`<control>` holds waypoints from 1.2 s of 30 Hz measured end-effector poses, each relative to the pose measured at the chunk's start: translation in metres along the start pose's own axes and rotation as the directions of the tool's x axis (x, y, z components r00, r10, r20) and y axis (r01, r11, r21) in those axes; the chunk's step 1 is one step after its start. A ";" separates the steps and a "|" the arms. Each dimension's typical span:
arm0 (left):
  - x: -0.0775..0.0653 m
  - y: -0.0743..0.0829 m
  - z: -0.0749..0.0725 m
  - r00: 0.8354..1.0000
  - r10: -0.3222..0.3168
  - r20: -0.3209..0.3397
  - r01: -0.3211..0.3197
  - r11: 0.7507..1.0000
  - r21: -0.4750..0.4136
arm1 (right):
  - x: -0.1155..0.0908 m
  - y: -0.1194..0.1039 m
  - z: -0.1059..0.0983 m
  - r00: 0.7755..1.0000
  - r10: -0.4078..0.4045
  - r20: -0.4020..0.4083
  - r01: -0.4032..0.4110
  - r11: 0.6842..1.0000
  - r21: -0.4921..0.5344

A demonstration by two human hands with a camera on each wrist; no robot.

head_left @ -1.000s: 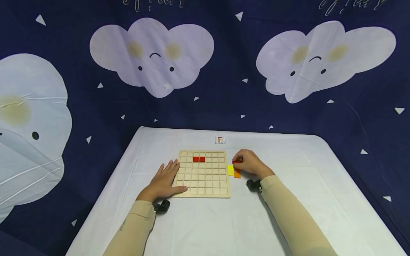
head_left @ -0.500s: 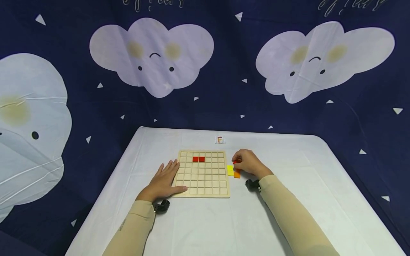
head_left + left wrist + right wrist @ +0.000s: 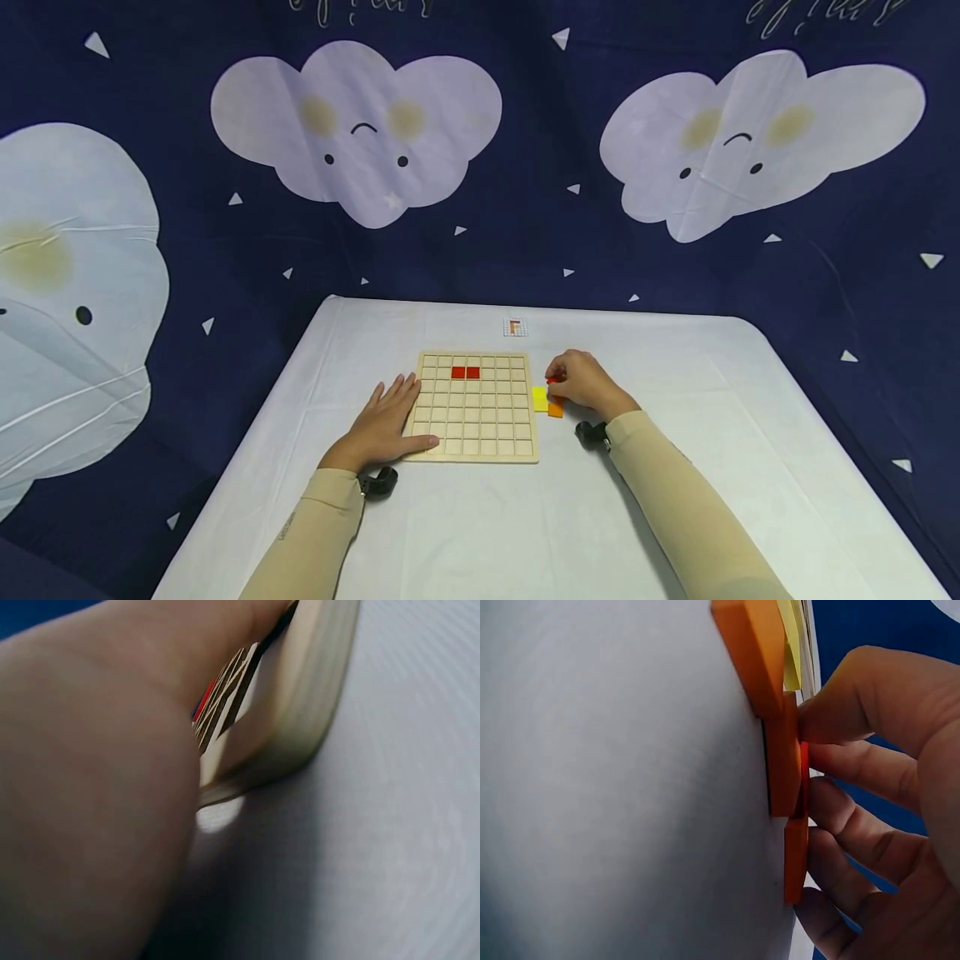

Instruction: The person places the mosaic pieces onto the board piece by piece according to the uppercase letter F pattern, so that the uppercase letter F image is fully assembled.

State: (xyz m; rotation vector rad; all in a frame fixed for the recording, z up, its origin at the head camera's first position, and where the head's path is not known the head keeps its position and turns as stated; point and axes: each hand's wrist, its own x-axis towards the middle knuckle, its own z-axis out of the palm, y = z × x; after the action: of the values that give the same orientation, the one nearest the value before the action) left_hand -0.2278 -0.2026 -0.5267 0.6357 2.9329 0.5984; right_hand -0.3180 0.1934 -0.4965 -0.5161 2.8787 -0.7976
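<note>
In the head view, your left hand lies flat, fingers spread, over the left edge of the grid board, nearer the worktop's far edge. Just beyond the board's right edge, your right hand curls and pinches a red tile: seemingly the pick-up step, calling next for a clean lift off the orange tiles. Backdrop lettering and sleeve marks are unreadable. The left wrist view shows your thumb over the board's corner; the right, your fingertips against the red edge.
</note>
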 end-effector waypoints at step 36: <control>-0.001 0.002 -0.002 1.000 -0.006 0.008 0.006 1.000 -0.007 | 0.021 -0.019 0.005 0.989 -0.114 -0.089 0.121 0.990 0.070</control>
State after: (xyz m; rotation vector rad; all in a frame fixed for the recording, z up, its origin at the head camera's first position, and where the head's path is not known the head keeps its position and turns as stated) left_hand -0.2262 -0.2020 -0.5240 0.6268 2.9231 0.6033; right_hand -0.3310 0.1689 -0.4914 -0.6639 2.9039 -0.9637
